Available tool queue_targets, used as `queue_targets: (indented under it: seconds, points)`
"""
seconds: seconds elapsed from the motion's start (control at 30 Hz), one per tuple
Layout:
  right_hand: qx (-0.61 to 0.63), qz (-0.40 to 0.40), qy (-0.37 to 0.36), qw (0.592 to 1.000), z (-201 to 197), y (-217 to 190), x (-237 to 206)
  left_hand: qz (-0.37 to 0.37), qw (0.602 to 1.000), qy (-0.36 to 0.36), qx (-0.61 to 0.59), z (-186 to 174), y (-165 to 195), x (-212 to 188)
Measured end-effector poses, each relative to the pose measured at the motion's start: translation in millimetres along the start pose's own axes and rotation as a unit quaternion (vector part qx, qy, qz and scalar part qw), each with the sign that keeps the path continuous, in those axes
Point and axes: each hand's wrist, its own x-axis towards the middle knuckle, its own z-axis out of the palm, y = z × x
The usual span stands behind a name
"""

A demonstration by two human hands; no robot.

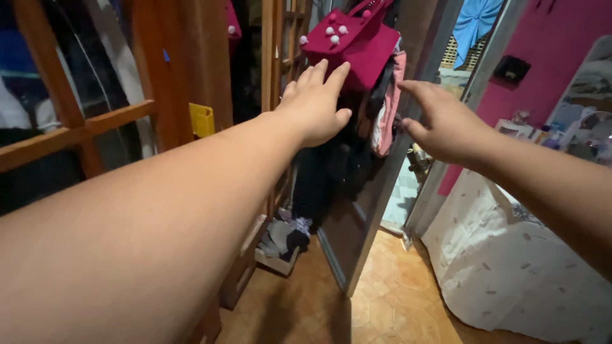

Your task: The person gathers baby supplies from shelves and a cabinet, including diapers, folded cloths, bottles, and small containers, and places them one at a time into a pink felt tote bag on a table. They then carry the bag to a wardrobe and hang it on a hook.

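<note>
A wooden wardrobe door frame with glass panes (70, 130) stands at the left, a white patterned bed cover (510, 261) at the right, and dark clothes (338, 172) hang on the open dark door (363, 223). The crimson felt bag with white pompoms (360, 41) hangs high on that door. The left hand (315, 105) lies open, fingertips touching the bag's lower edge. The right hand (446, 124), open and empty, reaches just beside the pink garment (387, 111) below the bag.

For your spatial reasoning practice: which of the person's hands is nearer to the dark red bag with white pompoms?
Left. The left hand reaches the dark red bag, fingertips at its lower edge; the right hand hovers lower, to its right, apart.
</note>
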Motion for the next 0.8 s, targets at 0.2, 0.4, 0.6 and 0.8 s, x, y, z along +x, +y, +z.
queue_targets:
  seconds: [0.2,0.4,0.6,0.8]
  points:
    - [-0.029,-0.076,0.002,0.997,9.4,27.3,43.1,-0.023,0.999,0.017,-0.031,10.1,-17.8,45.3]
    - [-0.044,-0.066,-0.002,0.997,40.9,38.2,81.3,-0.008,0.999,0.021,-0.049,33.8,-49.9,78.7]
    - [-0.047,-0.056,0.015,0.997,58.9,55.2,111.4,0.005,1.0,0.005,-0.029,34.6,-72.7,131.9]
    - [-0.054,-0.067,0.025,0.996,64.4,74.5,111.2,0.031,0.999,0.011,-0.027,46.5,-66.9,156.4]
